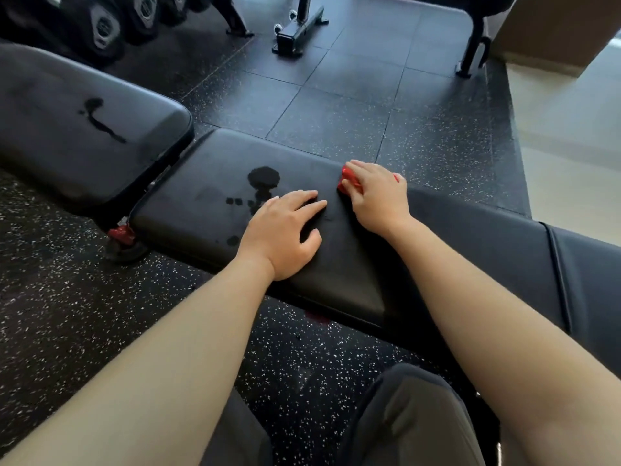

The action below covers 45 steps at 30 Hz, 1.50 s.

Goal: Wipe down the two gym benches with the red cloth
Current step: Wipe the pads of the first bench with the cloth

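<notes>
Two black padded gym benches stand end to end. The near bench runs from the middle to the right and carries dark wet spots. The far bench at the left has a dark wet streak. My right hand grips the bunched red cloth against the far edge of the near bench. My left hand rests flat on the same pad, fingers spread, just right of the wet spots.
A red knob sits on the frame between the benches. Dumbbells line the back left. Another bench's base with wheels and a black frame leg stand on the speckled rubber floor. My knee is below.
</notes>
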Available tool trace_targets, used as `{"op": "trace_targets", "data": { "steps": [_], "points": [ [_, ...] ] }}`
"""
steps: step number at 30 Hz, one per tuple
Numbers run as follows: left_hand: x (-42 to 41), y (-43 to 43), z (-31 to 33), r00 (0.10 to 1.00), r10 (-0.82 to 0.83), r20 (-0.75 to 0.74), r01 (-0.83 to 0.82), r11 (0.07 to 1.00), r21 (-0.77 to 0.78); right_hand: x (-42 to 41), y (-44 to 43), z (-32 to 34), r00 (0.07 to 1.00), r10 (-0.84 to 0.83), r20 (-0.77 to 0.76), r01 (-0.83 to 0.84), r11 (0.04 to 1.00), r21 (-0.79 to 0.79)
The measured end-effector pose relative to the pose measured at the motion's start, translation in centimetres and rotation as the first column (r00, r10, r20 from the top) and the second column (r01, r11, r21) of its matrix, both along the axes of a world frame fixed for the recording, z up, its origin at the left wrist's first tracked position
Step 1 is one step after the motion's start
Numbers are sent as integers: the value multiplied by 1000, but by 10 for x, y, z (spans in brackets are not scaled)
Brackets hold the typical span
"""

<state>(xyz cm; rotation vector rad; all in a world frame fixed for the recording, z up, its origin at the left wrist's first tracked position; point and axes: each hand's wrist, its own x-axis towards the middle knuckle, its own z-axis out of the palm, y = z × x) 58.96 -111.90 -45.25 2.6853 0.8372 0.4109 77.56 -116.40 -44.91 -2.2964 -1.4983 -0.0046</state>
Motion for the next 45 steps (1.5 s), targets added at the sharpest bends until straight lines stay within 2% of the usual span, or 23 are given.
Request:
{"op": "trace_targets", "data": {
  "steps": [4, 11, 26, 31, 35, 45],
  "points": [
    [-2, -1, 0, 1000, -10, -17, 9, 1000, -12, -26, -47, 0, 1000, 23, -21, -24, 999, -46],
    [-5, -3, -4, 1000, 4, -2, -4, 1000, -27, -59, -101, -6, 998, 58, 24, -59, 997, 49],
    [-2, -1, -1, 997, 42, 58, -41, 999, -26, 1, 22, 1, 1000, 9, 30, -9, 1000, -1],
    [-1, -1, -3, 997, 45, 57, -43, 999, -27, 8, 33, 2, 1000, 4, 13, -3, 1000, -14],
    [-1, 3, -3, 997, 56, 58, -54, 998, -28, -4, 14, 1, 999, 29, 24, -29, 1000, 5],
    [-2, 4, -5, 997, 44, 62, -40, 997, -64, -56, -97, 2, 1000, 28, 0, -27, 999, -22]
  ]
}}
